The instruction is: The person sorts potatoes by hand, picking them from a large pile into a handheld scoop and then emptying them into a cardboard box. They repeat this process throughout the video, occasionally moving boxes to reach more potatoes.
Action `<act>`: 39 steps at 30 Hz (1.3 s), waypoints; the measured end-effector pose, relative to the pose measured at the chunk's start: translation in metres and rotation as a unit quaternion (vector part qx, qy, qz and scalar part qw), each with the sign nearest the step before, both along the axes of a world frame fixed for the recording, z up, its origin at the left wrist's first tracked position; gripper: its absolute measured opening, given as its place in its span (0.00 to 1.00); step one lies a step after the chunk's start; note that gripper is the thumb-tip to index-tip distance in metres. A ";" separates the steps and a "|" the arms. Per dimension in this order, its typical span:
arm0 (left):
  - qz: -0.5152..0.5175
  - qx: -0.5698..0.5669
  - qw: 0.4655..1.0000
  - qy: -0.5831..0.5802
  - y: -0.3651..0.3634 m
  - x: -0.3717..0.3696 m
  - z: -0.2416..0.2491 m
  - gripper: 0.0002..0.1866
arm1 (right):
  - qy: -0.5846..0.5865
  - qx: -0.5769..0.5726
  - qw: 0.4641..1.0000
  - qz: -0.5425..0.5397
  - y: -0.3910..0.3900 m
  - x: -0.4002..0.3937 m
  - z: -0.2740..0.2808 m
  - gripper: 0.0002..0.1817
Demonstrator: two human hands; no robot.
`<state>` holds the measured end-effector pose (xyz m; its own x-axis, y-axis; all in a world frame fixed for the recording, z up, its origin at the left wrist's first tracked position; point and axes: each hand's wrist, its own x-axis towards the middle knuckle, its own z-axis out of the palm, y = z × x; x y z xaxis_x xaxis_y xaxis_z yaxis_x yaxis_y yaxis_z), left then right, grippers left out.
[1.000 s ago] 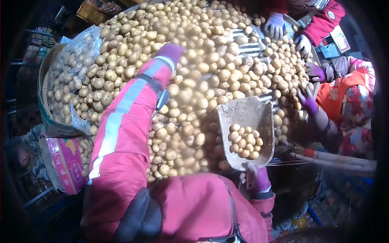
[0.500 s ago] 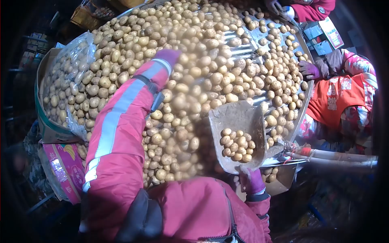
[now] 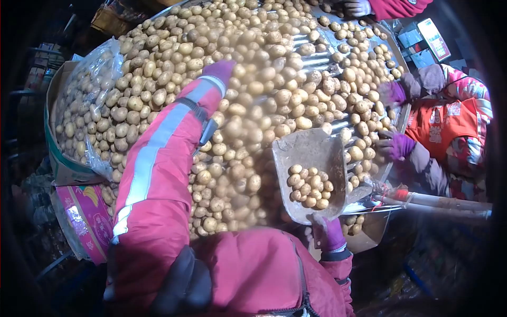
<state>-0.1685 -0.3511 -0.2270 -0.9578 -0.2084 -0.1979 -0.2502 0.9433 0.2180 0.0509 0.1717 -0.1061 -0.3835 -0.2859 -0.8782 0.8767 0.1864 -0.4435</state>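
Observation:
My right hand, in a purple glove, grips the near end of a worn grey scoop at the bottom right. Several small potatoes lie together in the scoop's bowl. My left hand, also in a purple glove, reaches out over the heap of potatoes. Its fingers are blurred and mostly hidden beyond the cuff, so I cannot tell what they hold. Potatoes surround that hand on every side, and a blurred patch covers those just right of it.
Metal bars show between potatoes. At left stands a cardboard box with a plastic-lined load of potatoes, above a pink carton. A co-worker in an orange vest works at the right edge; another's hand is at top right. Pale poles jut rightward.
The co-worker at right now has both gloved hands at the potatoes' edge. The top co-worker's hand has shifted left and up. My left hand has barely moved; the scoop stays put.

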 end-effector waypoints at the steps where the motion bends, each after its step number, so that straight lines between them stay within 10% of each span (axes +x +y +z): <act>1: 0.020 -0.003 1.000 -0.015 -0.004 -0.005 -0.009 0.17 | 0.004 -0.005 1.000 -0.003 0.002 0.004 -0.002 0.21; 20: 0.013 -0.079 0.997 -0.020 0.001 0.001 0.019 0.18 | -0.023 -0.027 0.999 0.020 -0.025 -0.008 -0.001 0.21; 23: 0.099 0.061 0.993 0.004 -0.011 -0.001 0.019 0.17 | -0.006 -0.027 0.999 0.037 -0.024 -0.007 0.004 0.22; 25: -0.014 0.145 0.963 0.226 0.000 0.016 0.008 0.11 | -0.035 -0.025 0.998 0.056 -0.020 -0.005 0.001 0.23; 28: 0.095 0.624 0.775 0.041 0.077 0.074 0.078 0.12 | -0.034 -0.045 0.995 0.081 -0.028 -0.005 -0.001 0.25; 30: 0.047 0.523 0.850 -0.042 0.124 0.124 0.120 0.19 | -0.032 -0.048 0.993 0.103 -0.032 -0.007 -0.003 0.26; 33: -0.058 0.358 0.906 0.217 0.116 0.168 0.144 0.24 | 0.031 -0.064 0.981 0.182 -0.020 0.001 -0.030 0.28; 39: 0.121 -0.182 0.954 0.205 -0.051 0.226 0.069 0.36 | -0.026 -0.093 0.991 0.088 -0.018 0.007 -0.026 0.24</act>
<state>0.0572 -0.4026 -0.1580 -0.8546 -0.4167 0.3098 -0.4342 0.9007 0.0138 0.0582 0.1534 -0.1323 -0.2682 -0.5034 -0.8214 0.8608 0.2576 -0.4389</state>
